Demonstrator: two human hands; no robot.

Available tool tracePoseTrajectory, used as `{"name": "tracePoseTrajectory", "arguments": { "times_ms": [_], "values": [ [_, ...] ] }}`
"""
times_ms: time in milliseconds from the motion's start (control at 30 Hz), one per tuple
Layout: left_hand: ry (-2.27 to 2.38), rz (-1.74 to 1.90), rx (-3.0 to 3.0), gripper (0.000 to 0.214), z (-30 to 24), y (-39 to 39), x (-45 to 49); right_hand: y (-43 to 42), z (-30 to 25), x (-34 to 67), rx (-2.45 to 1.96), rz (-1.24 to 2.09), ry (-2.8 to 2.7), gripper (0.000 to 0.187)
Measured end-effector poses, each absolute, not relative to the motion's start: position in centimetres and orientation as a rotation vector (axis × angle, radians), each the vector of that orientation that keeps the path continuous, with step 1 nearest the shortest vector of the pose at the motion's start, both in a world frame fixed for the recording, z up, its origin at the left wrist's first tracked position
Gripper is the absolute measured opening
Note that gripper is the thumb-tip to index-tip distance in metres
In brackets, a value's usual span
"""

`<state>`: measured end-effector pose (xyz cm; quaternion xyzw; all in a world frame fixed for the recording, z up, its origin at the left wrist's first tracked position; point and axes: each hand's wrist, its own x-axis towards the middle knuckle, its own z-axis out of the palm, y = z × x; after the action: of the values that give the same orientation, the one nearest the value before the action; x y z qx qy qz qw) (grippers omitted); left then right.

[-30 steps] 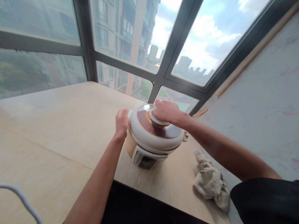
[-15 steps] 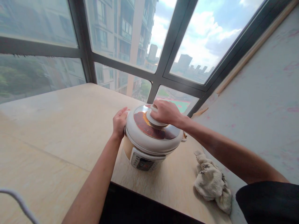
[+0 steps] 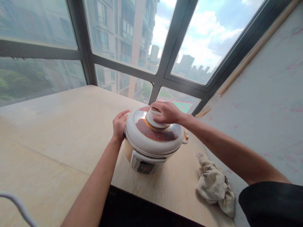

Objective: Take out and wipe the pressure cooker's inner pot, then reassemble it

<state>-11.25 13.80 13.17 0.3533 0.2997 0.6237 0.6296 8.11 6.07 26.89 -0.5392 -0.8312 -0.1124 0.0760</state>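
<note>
A white and beige electric pressure cooker (image 3: 129, 150) stands upright on the counter, its control panel (image 3: 147, 166) facing me. The round lid (image 3: 151, 145) sits on top, with a shiny red-brown patterned centre. My right hand (image 3: 167, 112) is closed around the white lid handle (image 3: 155, 111) at the middle. At the cooker's left side, my left hand (image 3: 120, 126) is wrapped over the side, about where a side handle would be; its fingertips are partly hidden. A second side handle (image 3: 186, 138) sticks out on the right.
A crumpled, stained cloth (image 3: 214, 183) lies to the right, near the wall (image 3: 267, 126). Framed windows (image 3: 123, 71) rise behind the marbled counter (image 3: 59, 126). A white cable (image 3: 17, 205) curves in at lower left. A dark edge (image 3: 142, 208) runs along the front.
The lid has turned a little counterclockwise, its pattern shifting around, with my right hand moving slightly left on the handle. My left hand keeps its place at the cooker's side.
</note>
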Motion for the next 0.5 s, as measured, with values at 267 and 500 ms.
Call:
{"name": "tracePoseTrajectory", "arguments": {
  "times_ms": [267,500],
  "values": [
    [0.714,1.43,0.863,0.039,13.1,13.88,-11.42,6.05,26.86,8.34,-1.58,-0.312,-2.502,0.029],
    [0.693,1.421,0.836,0.04,12.81,13.95,-11.5,6.22,27.66,8.33,-1.559,-0.269,-2.562,0.021]
  ]
}}
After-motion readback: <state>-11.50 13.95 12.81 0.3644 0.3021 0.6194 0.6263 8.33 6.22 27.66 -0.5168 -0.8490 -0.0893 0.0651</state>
